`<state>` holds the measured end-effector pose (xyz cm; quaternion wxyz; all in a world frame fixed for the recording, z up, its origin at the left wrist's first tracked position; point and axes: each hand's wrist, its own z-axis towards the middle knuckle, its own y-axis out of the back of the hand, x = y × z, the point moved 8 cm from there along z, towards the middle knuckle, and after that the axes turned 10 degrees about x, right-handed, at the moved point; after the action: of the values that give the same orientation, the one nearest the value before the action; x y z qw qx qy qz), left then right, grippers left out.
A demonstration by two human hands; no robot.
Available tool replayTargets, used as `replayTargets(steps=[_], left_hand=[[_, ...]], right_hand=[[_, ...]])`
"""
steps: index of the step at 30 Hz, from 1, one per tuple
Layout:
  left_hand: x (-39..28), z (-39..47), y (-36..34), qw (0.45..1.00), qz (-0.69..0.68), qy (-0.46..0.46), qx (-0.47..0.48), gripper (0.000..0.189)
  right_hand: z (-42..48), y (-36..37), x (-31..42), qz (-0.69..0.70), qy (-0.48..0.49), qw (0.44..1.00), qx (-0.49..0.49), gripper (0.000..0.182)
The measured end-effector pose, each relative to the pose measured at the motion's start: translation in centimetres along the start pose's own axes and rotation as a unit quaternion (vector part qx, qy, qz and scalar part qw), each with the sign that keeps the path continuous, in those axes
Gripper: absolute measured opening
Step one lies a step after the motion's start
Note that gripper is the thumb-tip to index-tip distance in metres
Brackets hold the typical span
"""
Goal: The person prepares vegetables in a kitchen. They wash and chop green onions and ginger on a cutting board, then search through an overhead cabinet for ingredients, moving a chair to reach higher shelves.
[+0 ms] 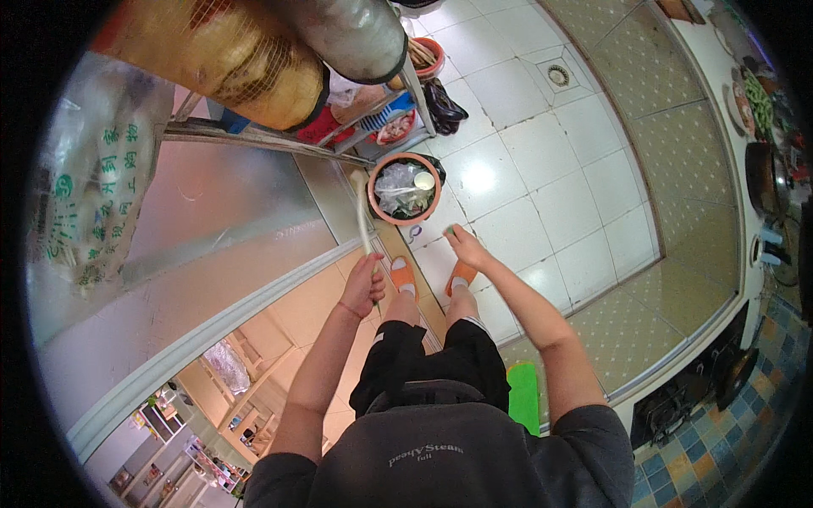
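My left hand (362, 287) is closed around a long, pale stalk (363, 219), which looks like a large scallion. Its thick white end points away from me, beside the bin, and a thin green tip shows below my fist. Fingers pinched together, my right hand (467, 246) holds a small green piece (450, 230), too small to identify. Just beyond both hands stands a round waste bin (439, 190) with an orange rim and a black liner. Inside it lie clear plastic bags (395, 184), a pale cup (423, 181) and leafy green scraps (416, 204).
A metal rack (416, 92) with bowls and bags stands behind the bin, near a black plastic bag (443, 106). A sliding-door track (254, 305) runs at left. A small purple item (415, 233) lies on the floor. The counter (749, 254) curves along the right, with a gas stove (667, 406).
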<state>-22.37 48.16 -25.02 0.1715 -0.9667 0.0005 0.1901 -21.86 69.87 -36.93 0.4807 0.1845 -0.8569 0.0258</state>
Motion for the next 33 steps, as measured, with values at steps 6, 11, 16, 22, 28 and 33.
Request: replayTargets(steps=[6,11,16,22,28,33], left_hand=[[2.0,-1.4,1.2,0.997,-0.064,0.029,-0.030,0.026],[1.7,1.6,-8.2,0.992,-0.108,0.054,0.047,0.031],[-6.1,7.3,-22.6,0.980,-0.013,-0.037,0.194,0.022],[-18.7,12.6,-40.5,0.934,0.007,-0.096,0.343,0.031],[-30.1,19.3,-59.0,0.873,-0.014,-0.075,0.482,0.043],[-40.2,22.5,-72.9,0.908,-0.001,-0.147,0.393,0.037]], right_hand=[[7.5,2.8,3.9,0.126,0.007,0.967,-0.223,0.036],[1.5,9.5,3.7,0.033,0.062,0.976,-0.206,0.031],[-9.4,21.9,-5.3,-0.050,-0.082,0.965,-0.243,0.029],[-16.0,36.4,-7.4,0.101,-0.133,0.930,-0.328,0.022],[-18.2,46.4,-4.1,0.291,-0.168,0.876,-0.346,0.022],[-16.7,58.3,-2.3,0.219,-0.111,0.881,-0.404,0.019]])
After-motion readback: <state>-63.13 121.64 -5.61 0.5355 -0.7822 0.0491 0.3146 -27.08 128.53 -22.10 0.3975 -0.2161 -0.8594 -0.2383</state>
